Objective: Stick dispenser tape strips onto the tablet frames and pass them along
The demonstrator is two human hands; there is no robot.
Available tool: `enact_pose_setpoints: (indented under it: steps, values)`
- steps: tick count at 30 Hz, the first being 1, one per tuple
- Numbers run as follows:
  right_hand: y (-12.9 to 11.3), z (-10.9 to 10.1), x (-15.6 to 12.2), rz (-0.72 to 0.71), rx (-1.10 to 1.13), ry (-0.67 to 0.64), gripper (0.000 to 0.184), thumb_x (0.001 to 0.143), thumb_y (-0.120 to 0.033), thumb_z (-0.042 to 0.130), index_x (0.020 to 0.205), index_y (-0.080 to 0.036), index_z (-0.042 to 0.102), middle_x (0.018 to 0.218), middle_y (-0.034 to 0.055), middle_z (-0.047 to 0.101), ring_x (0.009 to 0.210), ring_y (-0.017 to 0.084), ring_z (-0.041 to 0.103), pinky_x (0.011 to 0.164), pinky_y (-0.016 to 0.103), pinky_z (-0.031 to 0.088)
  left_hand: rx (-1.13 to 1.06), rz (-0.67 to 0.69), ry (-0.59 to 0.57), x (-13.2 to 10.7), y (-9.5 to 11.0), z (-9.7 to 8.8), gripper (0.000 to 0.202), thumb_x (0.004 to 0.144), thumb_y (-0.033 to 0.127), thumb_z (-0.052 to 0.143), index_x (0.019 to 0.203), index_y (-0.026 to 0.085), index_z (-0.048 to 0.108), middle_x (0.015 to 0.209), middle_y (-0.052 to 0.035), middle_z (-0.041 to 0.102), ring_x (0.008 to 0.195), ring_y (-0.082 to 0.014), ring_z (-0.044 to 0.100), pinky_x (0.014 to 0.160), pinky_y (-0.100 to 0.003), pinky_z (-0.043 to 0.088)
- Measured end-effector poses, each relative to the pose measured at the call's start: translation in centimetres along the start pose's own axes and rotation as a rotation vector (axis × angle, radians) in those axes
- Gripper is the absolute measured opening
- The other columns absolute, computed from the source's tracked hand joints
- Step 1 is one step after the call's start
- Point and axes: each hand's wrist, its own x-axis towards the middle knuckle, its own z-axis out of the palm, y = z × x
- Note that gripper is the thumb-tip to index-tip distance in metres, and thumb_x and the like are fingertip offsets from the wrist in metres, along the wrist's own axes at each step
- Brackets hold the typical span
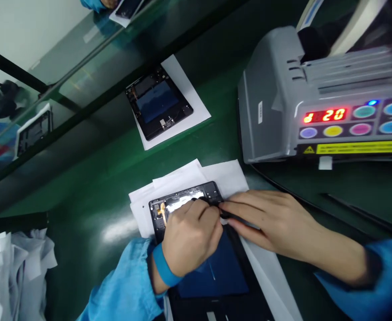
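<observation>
Near left corner: a heap of crumpled white wrapping [18, 267] lies on the worktop [92, 187], which is dark green, glossy, with a light glare patch near the middle. Far left: a clear partition [92, 58] on a black rail runs diagonally; behind it a second open device on white sheet [34, 129] and blue-clad figures, blurred. At the far top edge another person's sleeve [94, 4] shows beside a dark device.

Far of centre: an opened tablet [158, 103], back cover off, lies flat on a white paper sheet [189, 107], well apart from the hands.

Near centre: the worked tablet [185, 200], also open, rests on a stack of white sheets [226, 176]; silvery foil and an orange flex strip show at its far end, a blue panel at its near end.

Left hand [189, 236]: blue sleeve and blue wrist strap, fingers curled narrow, tips pressed on the tablet's far section. What it pinches, if anything, cannot be told.

Right hand [269, 218]: fingers stretched toward the left hand, tips closed on a thin dark strip [231, 216] lying over the tablet's right edge. The two hands nearly touch.

Far right: a grey dispenser machine [283, 89] with red display, coloured round buttons and a yellow warning label stands on the worktop; black cables [316, 205] trail near it.
</observation>
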Motion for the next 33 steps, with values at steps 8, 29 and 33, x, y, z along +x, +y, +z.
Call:
enact_pose_setpoints:
  steps: [8,29,33]
  values:
    - [0.2,0.4,0.0,-0.022,-0.033,-0.067,0.029,0.101,-0.026,0.044,0.113,-0.013,0.068,0.097,0.0079,0.071,0.081,0.017,0.066,0.069,0.032,0.054,-0.177,-0.059,0.004,-0.1,-0.2,-0.3,0.016,0.096,0.013,0.052,0.089,0.014,0.066,0.082,-0.0041,0.066,0.072,-0.0171,0.063,0.066,-0.029,0.053]
    - [-0.9,0.8,-0.7,-0.159,-0.272,-0.103,0.031,0.101,-0.029,0.046,0.112,-0.011,0.069,0.091,0.0075,0.069,0.081,0.018,0.061,0.07,0.033,0.046,0.163,0.109,-0.129,-0.3,-0.7,-1.4,0.021,0.098,0.011,0.045,0.087,0.014,0.062,0.08,-0.0045,0.061,0.071,-0.0197,0.057,0.063,-0.032,0.05]
    - [-1.1,0.5,-0.1,-0.143,-0.244,-0.098,0.03,0.102,-0.029,0.044,0.111,-0.013,0.067,0.091,0.0057,0.07,0.079,0.017,0.063,0.065,0.031,0.047,-0.067,-0.03,-0.156,-0.4,-1.8,-1.2,0.025,0.099,0.015,0.047,0.081,0.017,0.064,0.082,-0.0035,0.062,0.076,-0.018,0.057,0.072,-0.031,0.051]
